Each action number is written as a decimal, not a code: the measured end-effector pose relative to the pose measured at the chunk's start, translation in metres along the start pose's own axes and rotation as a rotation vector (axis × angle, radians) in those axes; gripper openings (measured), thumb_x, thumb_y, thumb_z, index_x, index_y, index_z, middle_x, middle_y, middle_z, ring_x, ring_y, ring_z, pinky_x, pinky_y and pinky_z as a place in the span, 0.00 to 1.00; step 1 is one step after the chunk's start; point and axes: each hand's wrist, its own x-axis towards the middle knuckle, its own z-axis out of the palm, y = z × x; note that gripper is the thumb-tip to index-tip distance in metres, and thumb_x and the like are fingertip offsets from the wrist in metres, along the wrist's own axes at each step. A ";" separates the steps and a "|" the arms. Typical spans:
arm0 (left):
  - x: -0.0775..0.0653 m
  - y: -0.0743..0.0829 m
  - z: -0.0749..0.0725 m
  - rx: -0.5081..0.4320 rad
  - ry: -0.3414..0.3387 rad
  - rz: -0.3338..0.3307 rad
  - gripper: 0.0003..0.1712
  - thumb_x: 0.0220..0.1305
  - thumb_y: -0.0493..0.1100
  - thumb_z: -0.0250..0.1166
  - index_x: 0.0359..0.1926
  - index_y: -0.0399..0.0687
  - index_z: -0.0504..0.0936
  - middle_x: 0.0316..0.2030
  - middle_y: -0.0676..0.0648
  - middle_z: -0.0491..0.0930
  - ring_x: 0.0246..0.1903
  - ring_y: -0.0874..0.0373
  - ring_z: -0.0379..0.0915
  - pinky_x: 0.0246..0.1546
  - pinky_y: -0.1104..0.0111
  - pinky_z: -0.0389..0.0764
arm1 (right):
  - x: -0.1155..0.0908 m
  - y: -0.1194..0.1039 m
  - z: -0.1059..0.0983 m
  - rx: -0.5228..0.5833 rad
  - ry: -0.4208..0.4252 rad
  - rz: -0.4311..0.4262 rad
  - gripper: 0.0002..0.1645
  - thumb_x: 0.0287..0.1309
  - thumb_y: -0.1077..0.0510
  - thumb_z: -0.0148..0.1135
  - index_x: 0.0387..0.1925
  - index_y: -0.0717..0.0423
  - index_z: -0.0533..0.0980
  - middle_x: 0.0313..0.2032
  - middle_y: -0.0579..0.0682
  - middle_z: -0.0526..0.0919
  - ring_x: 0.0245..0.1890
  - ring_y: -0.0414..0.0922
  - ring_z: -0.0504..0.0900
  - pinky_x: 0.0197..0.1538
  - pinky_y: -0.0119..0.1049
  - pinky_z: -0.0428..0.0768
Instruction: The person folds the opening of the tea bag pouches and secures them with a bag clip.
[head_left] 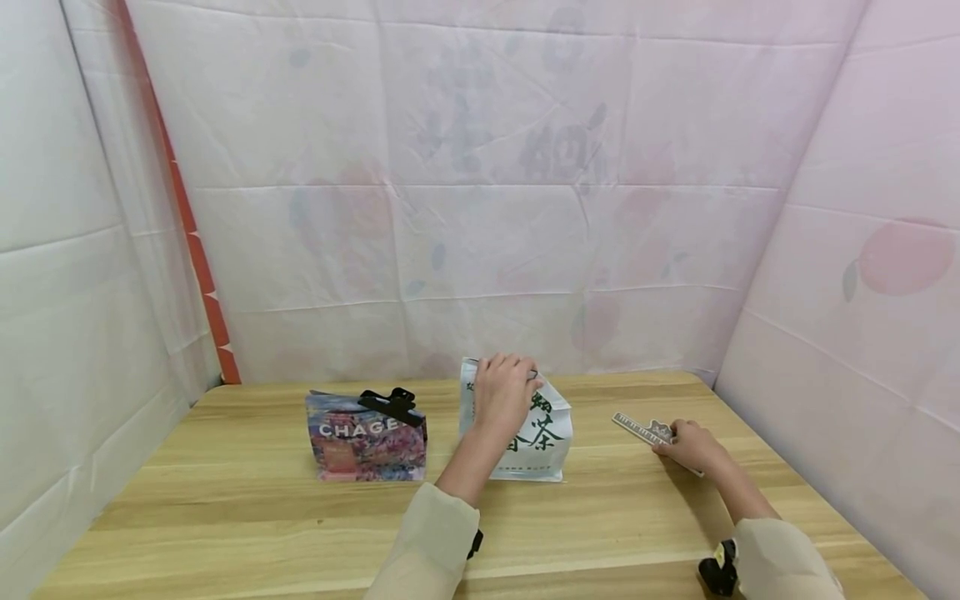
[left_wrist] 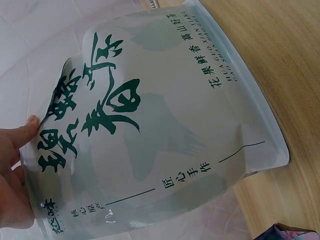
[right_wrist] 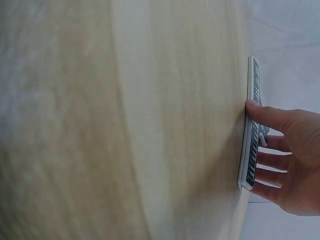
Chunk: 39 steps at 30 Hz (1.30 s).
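A white tea bag (head_left: pixel 551 442) with green lettering stands in the middle of the table. At its top edge my left hand (head_left: pixel 504 392) grips the folded mouth; the left wrist view shows thumb and fingers on either side of the bag's upper edge (left_wrist: pixel 37 145). To the right, my right hand (head_left: pixel 692 446) holds a long, flat bag clip (head_left: pixel 637 427) with a piano-key pattern and a small bear figure. In the right wrist view the thumb lies on one side of the clip (right_wrist: pixel 252 130) and the fingers on the other. The clip is low over the table or touching it.
A colourful bag (head_left: pixel 367 446) marked CHAGE stands at the left, with a black clip (head_left: pixel 392 406) across its top. The wooden table (head_left: pixel 247 517) is bordered by pale cloth walls (head_left: pixel 480 250) at the back and sides.
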 end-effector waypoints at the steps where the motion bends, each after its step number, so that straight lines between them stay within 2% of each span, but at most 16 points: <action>1: 0.000 0.000 0.000 0.001 0.000 0.001 0.11 0.58 0.54 0.62 0.39 0.57 0.81 0.35 0.58 0.78 0.36 0.62 0.70 0.41 0.69 0.65 | 0.000 0.000 -0.001 0.004 0.003 -0.002 0.33 0.50 0.52 0.65 0.39 0.81 0.67 0.32 0.65 0.73 0.30 0.55 0.72 0.35 0.50 0.71; 8: -0.001 0.000 0.000 -0.008 0.002 0.000 0.11 0.58 0.54 0.63 0.39 0.57 0.81 0.35 0.58 0.78 0.36 0.62 0.70 0.40 0.69 0.65 | -0.005 -0.004 -0.004 0.040 0.050 -0.005 0.24 0.48 0.58 0.66 0.35 0.76 0.68 0.27 0.56 0.74 0.26 0.49 0.71 0.32 0.46 0.70; 14: -0.002 -0.001 0.000 -0.007 -0.008 -0.005 0.11 0.58 0.54 0.62 0.40 0.57 0.81 0.35 0.58 0.78 0.36 0.62 0.69 0.40 0.69 0.65 | -0.007 -0.006 -0.006 0.070 0.157 -0.049 0.12 0.48 0.62 0.64 0.23 0.65 0.70 0.20 0.50 0.71 0.21 0.46 0.68 0.26 0.42 0.67; 17: -0.002 -0.001 0.000 -0.007 -0.008 -0.004 0.11 0.58 0.54 0.62 0.40 0.57 0.81 0.35 0.58 0.78 0.36 0.62 0.69 0.41 0.69 0.65 | -0.008 -0.008 -0.008 0.066 0.184 -0.071 0.11 0.49 0.62 0.64 0.19 0.61 0.71 0.19 0.47 0.71 0.20 0.44 0.67 0.25 0.41 0.67; 19: -0.002 -0.002 0.000 -0.007 -0.005 -0.003 0.11 0.58 0.54 0.62 0.39 0.57 0.81 0.35 0.58 0.78 0.36 0.62 0.70 0.41 0.69 0.65 | -0.008 -0.011 -0.010 0.063 0.182 -0.074 0.10 0.50 0.62 0.64 0.20 0.62 0.71 0.19 0.48 0.73 0.21 0.46 0.70 0.26 0.42 0.68; 21: -0.002 -0.002 -0.001 -0.011 -0.002 -0.003 0.11 0.58 0.54 0.62 0.39 0.57 0.81 0.35 0.58 0.78 0.36 0.62 0.70 0.41 0.69 0.65 | -0.007 -0.013 -0.012 0.060 0.163 -0.072 0.10 0.50 0.63 0.63 0.25 0.67 0.72 0.21 0.52 0.75 0.22 0.50 0.73 0.28 0.46 0.71; 26: -0.002 -0.002 -0.001 -0.017 0.002 -0.002 0.11 0.58 0.53 0.62 0.39 0.56 0.81 0.36 0.58 0.79 0.36 0.62 0.70 0.41 0.69 0.65 | -0.005 -0.021 -0.016 0.008 0.126 -0.122 0.16 0.48 0.63 0.63 0.34 0.76 0.74 0.23 0.55 0.77 0.26 0.53 0.76 0.31 0.49 0.73; 29: -0.002 -0.002 -0.001 -0.013 0.001 -0.003 0.11 0.58 0.53 0.62 0.39 0.56 0.81 0.36 0.58 0.79 0.36 0.62 0.70 0.41 0.69 0.65 | -0.004 -0.025 -0.018 -0.005 0.115 -0.144 0.14 0.44 0.63 0.63 0.29 0.73 0.75 0.23 0.54 0.76 0.25 0.52 0.75 0.31 0.48 0.73; 32: -0.001 -0.002 -0.001 -0.009 -0.002 -0.005 0.11 0.58 0.54 0.62 0.40 0.57 0.81 0.36 0.58 0.79 0.36 0.62 0.70 0.42 0.69 0.65 | -0.004 -0.029 -0.019 0.020 0.090 -0.117 0.14 0.42 0.63 0.63 0.29 0.73 0.75 0.23 0.54 0.77 0.25 0.51 0.75 0.31 0.48 0.73; 39: 0.000 0.000 -0.001 -0.014 -0.008 -0.006 0.11 0.58 0.54 0.62 0.39 0.57 0.81 0.36 0.58 0.79 0.36 0.62 0.70 0.41 0.69 0.65 | -0.003 -0.033 -0.017 0.069 0.061 -0.115 0.15 0.47 0.59 0.63 0.33 0.70 0.76 0.27 0.56 0.79 0.29 0.53 0.77 0.33 0.49 0.74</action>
